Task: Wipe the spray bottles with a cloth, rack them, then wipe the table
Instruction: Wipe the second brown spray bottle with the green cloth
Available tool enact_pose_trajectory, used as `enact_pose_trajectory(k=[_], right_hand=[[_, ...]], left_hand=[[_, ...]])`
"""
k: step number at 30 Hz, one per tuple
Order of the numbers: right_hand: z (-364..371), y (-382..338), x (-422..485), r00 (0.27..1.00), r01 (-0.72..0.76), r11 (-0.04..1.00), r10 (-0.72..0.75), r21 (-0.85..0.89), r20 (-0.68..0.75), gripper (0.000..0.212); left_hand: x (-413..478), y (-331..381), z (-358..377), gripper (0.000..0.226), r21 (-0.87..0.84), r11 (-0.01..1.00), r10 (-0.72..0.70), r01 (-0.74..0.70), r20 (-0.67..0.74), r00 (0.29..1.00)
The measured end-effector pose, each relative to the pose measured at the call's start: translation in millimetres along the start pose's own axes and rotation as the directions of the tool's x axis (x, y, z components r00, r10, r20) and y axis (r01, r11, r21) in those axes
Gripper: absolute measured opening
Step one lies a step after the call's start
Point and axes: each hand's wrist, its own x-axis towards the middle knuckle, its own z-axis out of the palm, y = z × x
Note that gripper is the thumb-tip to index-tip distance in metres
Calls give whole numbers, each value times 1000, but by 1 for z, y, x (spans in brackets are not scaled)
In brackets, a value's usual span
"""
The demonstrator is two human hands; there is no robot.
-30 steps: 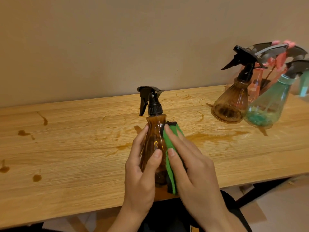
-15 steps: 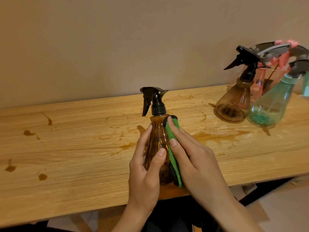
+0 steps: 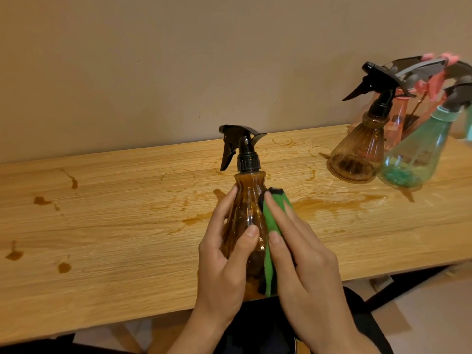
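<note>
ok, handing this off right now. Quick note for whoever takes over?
Left hand grips the amber spray bottle, upright over the table's near edge.
Right hand presses the green cloth flat against its right side.
Second amber bottle, teal bottle and pink bottle lean at the far right; I cannot make out a rack.
Done: wiping this bottle is under way.
Left: finish it, rack the bottles, wipe the brown spills.
</note>
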Motion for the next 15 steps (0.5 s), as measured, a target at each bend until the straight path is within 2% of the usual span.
enact_pose_trajectory(k=[2,4,10,15], right_hand=[[-1,-1,17,998,-56,996,53,72,46,51],[-2,-2,26,996,-51,994,43,101,76,53],[0,7,-4,997,28,999,-25,-31,79,58],[-2,8,-10,985,-130,984,114,122,127,57]], left_hand=[[0,2,0,58,-9,1000,2,-2,1,1000],[0,2,1,52,-10,1000,1,-1,-8,1000],[-3,1,3,55,-10,1000,3,-3,-28,1000],[-1,0,2,58,-10,1000,-11,11,-26,1000]])
